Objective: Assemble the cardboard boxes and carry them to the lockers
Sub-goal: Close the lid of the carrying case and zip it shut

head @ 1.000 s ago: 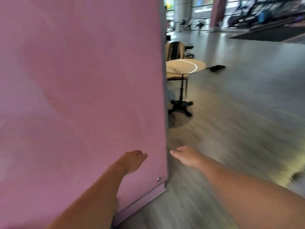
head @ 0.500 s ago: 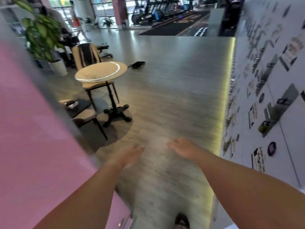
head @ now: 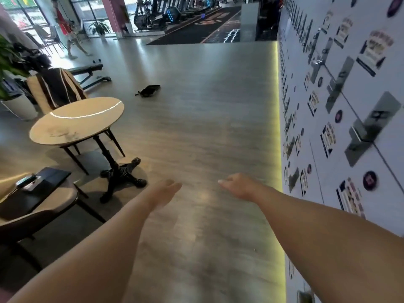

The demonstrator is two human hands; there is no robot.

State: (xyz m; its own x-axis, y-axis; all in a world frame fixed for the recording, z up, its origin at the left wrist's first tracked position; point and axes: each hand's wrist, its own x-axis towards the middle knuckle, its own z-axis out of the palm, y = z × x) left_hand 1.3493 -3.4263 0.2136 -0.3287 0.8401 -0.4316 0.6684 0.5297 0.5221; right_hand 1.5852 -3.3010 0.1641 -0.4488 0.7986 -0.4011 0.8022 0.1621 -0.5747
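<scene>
**Empty hands beside the locker wall**

Both arms reach out over the grey floor (head: pixel 196 127), and neither hand carries anything. The left hand (head: pixel 162 190) has its fingers straight and relaxed, palm down. The right hand (head: pixel 239 185) hangs with its fingers loosely curled, gripping nothing. No cardboard box shows anywhere in view.

The lockers (head: pixel 341 119) run along the right side, every door shut, with metal handles and stickers on the white fronts; what they hold cannot be seen. A yellow-green light strip (head: pixel 276 149) glows along their base.

To the left stands a round table (head: pixel 76 121) on a black foot. A chair (head: pixel 41 206) nearer to me carries a flat black item with a small device on top. A second chair (head: pixel 54 88) behind the table has a dark garment draped over it. A black bag (head: pixel 149 90) lies alone on the floor beyond.
</scene>
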